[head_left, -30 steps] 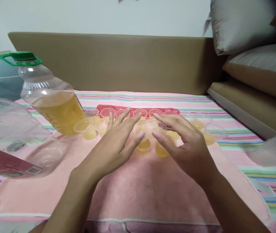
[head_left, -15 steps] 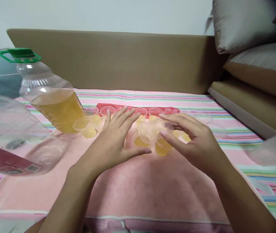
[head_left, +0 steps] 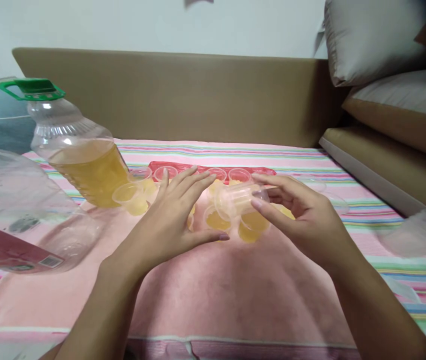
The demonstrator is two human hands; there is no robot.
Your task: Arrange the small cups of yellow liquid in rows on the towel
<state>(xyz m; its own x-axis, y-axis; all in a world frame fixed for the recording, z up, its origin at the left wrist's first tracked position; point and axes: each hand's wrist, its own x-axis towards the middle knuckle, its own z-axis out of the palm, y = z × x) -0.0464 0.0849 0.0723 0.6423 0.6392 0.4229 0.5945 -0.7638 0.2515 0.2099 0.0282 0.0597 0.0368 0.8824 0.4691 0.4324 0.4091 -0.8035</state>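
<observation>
My right hand (head_left: 295,210) pinches a clear plastic cup (head_left: 235,199) by its base end, thumb on one side and fingers on the other. The cup lies tipped sideways in the air, its mouth facing left. Fingers spread, my left hand (head_left: 175,210) hovers palm down to the left of that cup and holds nothing. Below and behind both hands stand several clear cups of yellow liquid, among them a front cup (head_left: 253,227), its neighbour (head_left: 217,218) and a left cup (head_left: 135,199). My hands hide some of them.
A large jug (head_left: 85,165) with a green handle and yellow liquid stands at left. Nearer lies a big clear bottle (head_left: 21,220) with a red label. A stack of cups (head_left: 423,232) lies at right. A red plastic packet (head_left: 186,166) is behind the cups on the pink cloth (head_left: 235,300).
The cup in my right hand has turned slightly more level and my right hand has shifted a little to the right. My left hand stays almost in place.
</observation>
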